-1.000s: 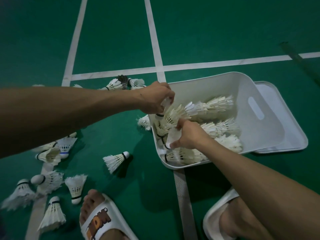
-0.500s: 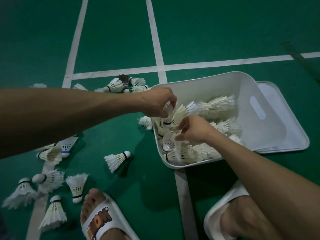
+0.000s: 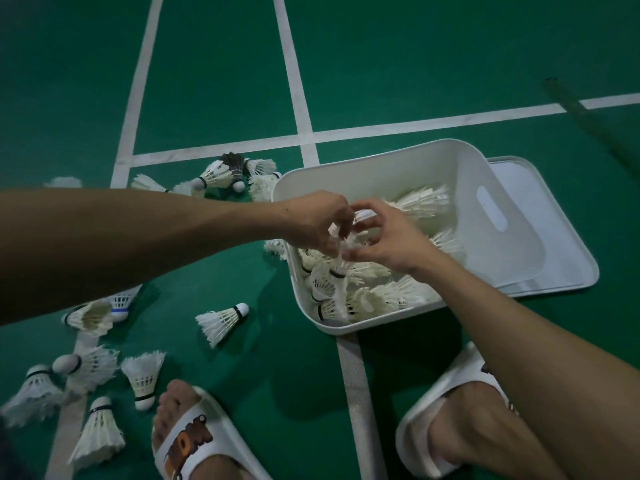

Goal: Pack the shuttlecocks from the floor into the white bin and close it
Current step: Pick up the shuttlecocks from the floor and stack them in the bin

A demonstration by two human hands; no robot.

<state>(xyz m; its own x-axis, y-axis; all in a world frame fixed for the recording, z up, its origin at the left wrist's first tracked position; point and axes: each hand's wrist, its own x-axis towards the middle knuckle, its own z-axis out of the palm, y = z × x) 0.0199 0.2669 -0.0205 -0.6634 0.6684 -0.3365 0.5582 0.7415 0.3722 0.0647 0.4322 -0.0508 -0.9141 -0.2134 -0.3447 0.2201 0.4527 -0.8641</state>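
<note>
The white bin [image 3: 381,164] stands on the green court floor and holds several white shuttlecocks [image 3: 381,294]. Both my hands meet over its left half. My left hand [image 3: 313,221] pinches the feathers of a shuttlecock [image 3: 337,268] that hangs cork-down into the bin. My right hand [image 3: 384,237] curls its fingers round the same shuttlecock from the right. The bin's white lid [image 3: 554,271] lies flat under the bin's right end. Loose shuttlecocks lie on the floor: one [image 3: 221,320] just left of the bin, a cluster [image 3: 225,174] behind it, several [image 3: 90,372] at the lower left.
My feet in white slides [image 3: 194,441] [image 3: 446,407] stand near the bottom edge, close to the bin's front. White court lines [image 3: 294,74] cross the floor. A dark pole [image 3: 588,119] lies at the upper right.
My right hand has risen from the lower left corner of the bin to meet my left hand over the bin's middle. Both hands now work on one shuttlecock.
</note>
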